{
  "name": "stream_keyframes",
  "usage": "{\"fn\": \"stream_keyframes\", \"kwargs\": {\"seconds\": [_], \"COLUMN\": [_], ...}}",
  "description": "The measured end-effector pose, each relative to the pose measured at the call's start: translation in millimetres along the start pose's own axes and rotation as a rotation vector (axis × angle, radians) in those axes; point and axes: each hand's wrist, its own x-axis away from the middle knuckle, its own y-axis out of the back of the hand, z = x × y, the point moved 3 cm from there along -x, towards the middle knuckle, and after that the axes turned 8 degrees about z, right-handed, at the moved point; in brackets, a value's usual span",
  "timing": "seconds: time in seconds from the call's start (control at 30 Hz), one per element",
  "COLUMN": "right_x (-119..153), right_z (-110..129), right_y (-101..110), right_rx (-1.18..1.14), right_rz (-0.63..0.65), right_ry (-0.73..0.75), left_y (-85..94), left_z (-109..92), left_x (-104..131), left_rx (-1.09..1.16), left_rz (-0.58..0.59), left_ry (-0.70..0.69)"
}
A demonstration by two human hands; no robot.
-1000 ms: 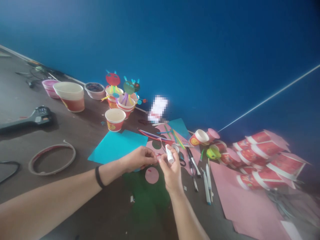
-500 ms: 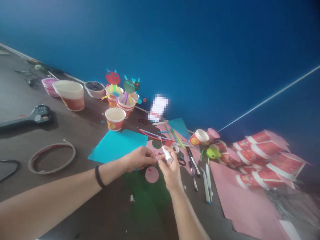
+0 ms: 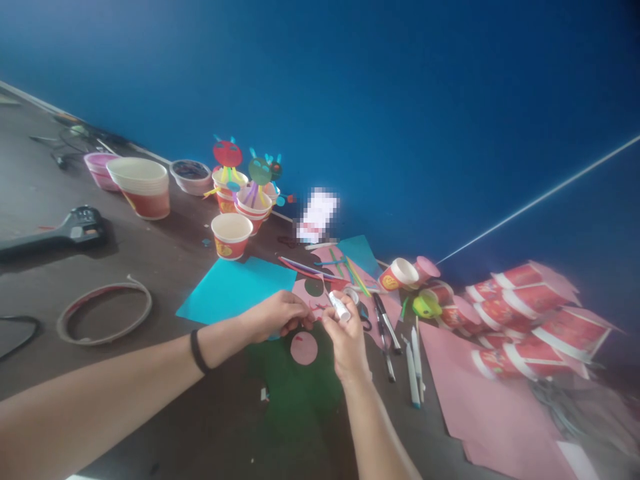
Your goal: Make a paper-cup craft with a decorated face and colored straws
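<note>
My right hand [image 3: 346,337] is closed round a small white bottle [image 3: 339,306] that looks like a glue bottle. Just left of it, my left hand [image 3: 280,313] has its thumb and fingertips pinched together; whatever is between them is too small to make out. Both sets of fingertips nearly meet above a pink paper disc [image 3: 304,348] with a small red mark. This disc lies on dark green paper [image 3: 305,393]. Behind the fingers are cut pink paper [image 3: 305,289] and small red scraps [image 3: 317,307].
Bright blue paper [image 3: 235,287] lies left of the hands. Paper cups [image 3: 231,237] and puppet-like figures [image 3: 228,155] stand behind it. Paintbrushes [image 3: 386,333], pens [image 3: 413,370], pink sheets [image 3: 480,400] and stacked red cups [image 3: 520,300] are at right. A tape ring [image 3: 105,340] lies left.
My right hand has shifted slightly right with the bottle, opening a little more distance from my left fingertips. The left fingers have curled slightly inward.
</note>
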Motion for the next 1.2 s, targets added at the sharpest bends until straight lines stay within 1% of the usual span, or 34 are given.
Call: {"fn": "stream_keyframes", "kwargs": {"seconds": [0.13, 0.33, 0.5, 0.7, 1.0, 1.1, 1.2], "right_x": [-0.2, 0.7, 2.0, 3.4, 3.7, 3.4, 3.3], "right_z": [-2.6, -6.6, -3.5, 1.3, -2.0, 0.0, 4.6], "right_y": [2.0, 1.0, -2.0, -4.1, -3.7, -4.0, -2.2], "right_rx": [0.032, 0.114, 0.087, 0.005, 0.157, 0.177, 0.26], "right_rz": [0.011, 0.038, 0.061, 0.068, 0.052, 0.043, -0.035], "right_ry": [0.01, 0.016, 0.01, 0.006, 0.051, 0.053, 0.066], "left_y": [0.1, 0.3, 1.0, 2.2, 2.3, 2.1, 2.9], "left_z": [0.3, 7.7, 9.5, 10.6, 13.1, 11.4, 5.3], "left_x": [1.1, -1.8, -3.4, -4.1, -5.8, -6.1, -4.0], "left_rx": [-0.064, -0.124, -0.151, -0.123, -0.152, -0.203, -0.339], "left_rz": [0.012, 0.042, 0.045, 0.05, 0.044, 0.009, -0.113], "left_ry": [-0.011, -0.035, -0.039, -0.061, -0.073, -0.076, -0.113]}}
